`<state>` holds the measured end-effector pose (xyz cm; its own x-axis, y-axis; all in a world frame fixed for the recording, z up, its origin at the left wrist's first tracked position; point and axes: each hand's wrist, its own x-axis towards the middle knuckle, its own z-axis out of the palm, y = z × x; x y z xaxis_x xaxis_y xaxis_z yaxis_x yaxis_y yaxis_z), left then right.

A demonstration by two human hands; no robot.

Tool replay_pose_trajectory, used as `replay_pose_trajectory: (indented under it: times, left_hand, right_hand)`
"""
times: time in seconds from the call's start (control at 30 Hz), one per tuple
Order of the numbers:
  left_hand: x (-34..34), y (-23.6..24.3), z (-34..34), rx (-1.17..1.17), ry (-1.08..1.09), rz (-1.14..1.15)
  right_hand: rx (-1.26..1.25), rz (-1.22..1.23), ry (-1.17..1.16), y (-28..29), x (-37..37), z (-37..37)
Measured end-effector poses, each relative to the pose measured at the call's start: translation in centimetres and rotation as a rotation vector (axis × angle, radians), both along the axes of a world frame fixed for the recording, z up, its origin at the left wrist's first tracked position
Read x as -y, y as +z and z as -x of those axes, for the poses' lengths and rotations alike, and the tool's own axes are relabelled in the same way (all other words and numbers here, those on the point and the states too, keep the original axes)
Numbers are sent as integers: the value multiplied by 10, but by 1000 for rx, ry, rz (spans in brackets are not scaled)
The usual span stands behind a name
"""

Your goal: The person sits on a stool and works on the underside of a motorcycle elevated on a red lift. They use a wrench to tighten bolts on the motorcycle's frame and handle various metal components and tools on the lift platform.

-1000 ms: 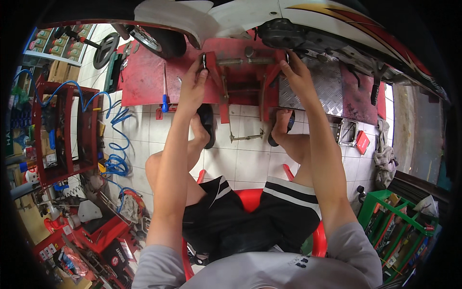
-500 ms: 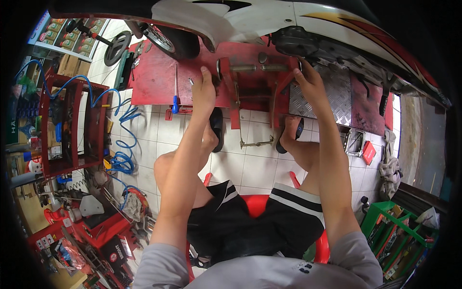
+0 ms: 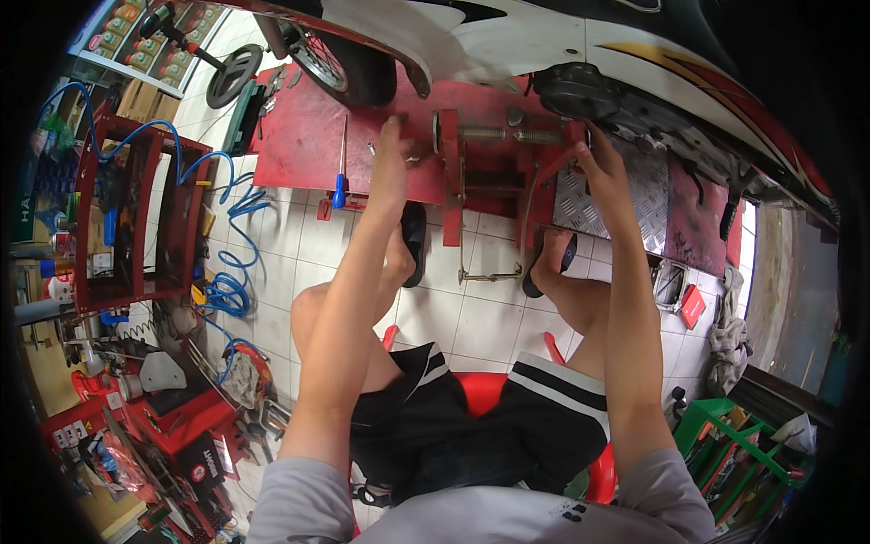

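My right hand (image 3: 607, 177) is at the right end of a red metal wheel clamp (image 3: 450, 181), its thumb and fingers against the clamp's right side. Across the clamp runs a threaded rod with a spring (image 3: 536, 135). My left hand (image 3: 390, 172) is over the red lift platform (image 3: 290, 150), just left of the clamp and apart from it. Its thumb points away from me, and its other fingers are smeared by motion. Left of that hand lies a long screwdriver (image 3: 340, 190) with a blue handle, overhanging the platform's near edge.
Over the platform stands a motorbike, its front wheel (image 3: 358, 77) at far left and its white body (image 3: 507, 45) ahead. A coiled blue air hose (image 3: 231, 295) hangs by a red rack (image 3: 140, 218). Right are a red box (image 3: 692, 306) and a green tool crate (image 3: 716, 417).
The view has shifted slightly, moving the platform and clamp rightward in the picture. My right hand stays at the clamp's right end. My left hand's fingers are now more blurred.
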<state>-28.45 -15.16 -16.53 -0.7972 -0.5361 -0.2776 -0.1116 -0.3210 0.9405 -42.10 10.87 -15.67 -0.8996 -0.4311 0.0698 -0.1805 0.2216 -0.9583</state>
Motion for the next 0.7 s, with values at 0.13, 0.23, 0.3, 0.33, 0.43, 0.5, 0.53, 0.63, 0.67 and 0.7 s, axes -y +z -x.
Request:
replay_pose_trajectory:
  times: [0.13,0.23,0.3,0.33,0.43,0.5,0.53,0.63,0.67,0.7]
  left_hand:
    - [7,-4,1,31,-1,25]
    - [0,2,-1,-83,-14,-7]
    - [11,-1,-3,-28,-55,-52]
    - [23,1,-3,44,-64,-86]
    - [4,5,0,-39,4,41]
    - [-8,12,0,-118,18,70]
    - [-8,13,1,-123,-9,20]
    - [14,9,-2,176,-188,55]
    - [23,6,-5,331,-259,99]
    - [23,1,-7,283,-205,89]
  right_hand:
    - [21,6,-21,2,-1,0]
    - [32,21,-34,3,1,-2]
    - [31,25,-23,3,3,-1]
    - [25,30,-22,3,4,-1]
    - [19,28,-32,0,3,0]
    - [27,14,-40,1,2,0]
    - [-92,32,-57,-4,3,3]
    - [-405,62,-131,-11,5,9]
    - [-477,59,-163,-5,9,5]
    - [-550,57,-196,1,12,1]
